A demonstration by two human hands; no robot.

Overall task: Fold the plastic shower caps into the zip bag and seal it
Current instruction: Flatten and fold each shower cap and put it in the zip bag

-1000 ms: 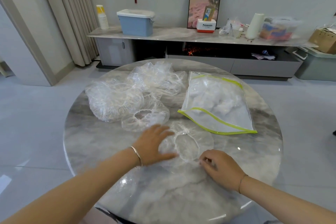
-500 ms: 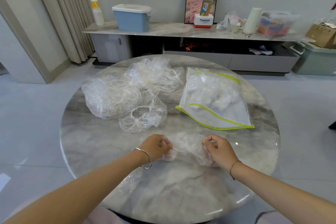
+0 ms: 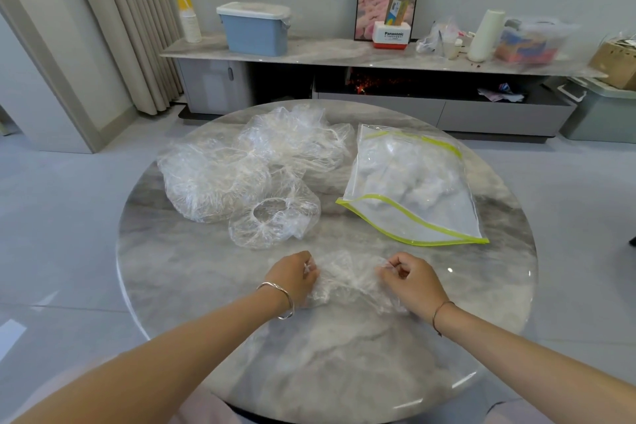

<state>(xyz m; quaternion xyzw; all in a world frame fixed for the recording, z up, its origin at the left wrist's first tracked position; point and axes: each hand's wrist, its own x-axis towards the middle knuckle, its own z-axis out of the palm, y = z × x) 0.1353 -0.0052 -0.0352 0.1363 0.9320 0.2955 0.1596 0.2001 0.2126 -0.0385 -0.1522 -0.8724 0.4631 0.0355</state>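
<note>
So, both hands are down at the near-middle of the round marble table [image 3: 206,286], w/ one clear shower cap [image 3: 347,280] bunched up between them. The left hand [image 3: 292,277] has its fingers curled in and pinches the cap's left end. The right hand [image 3: 411,280] does the same on the right end, thumb and fingertips nipping the plastic, the rest tucked under. The cap lies crumpled on the table, touching both hands, nothing lifted afaict.

The zip bag [image 3: 413,189] is farther off and to the right of the right hand, well apart from it, lying flat. It has yellow-green trim, and its mouth faces the near side w/ the two edges parted. There's white scrunched stuff inside, toward the far end.

A loose cap [image 3: 275,217] sits just beyond the left hand, elastic ring facing up, not touching the hand. Behind it, far left, is the big pile of caps [image 3: 241,165]. A silver bangle [image 3: 282,299] is on the left wrist.
</note>
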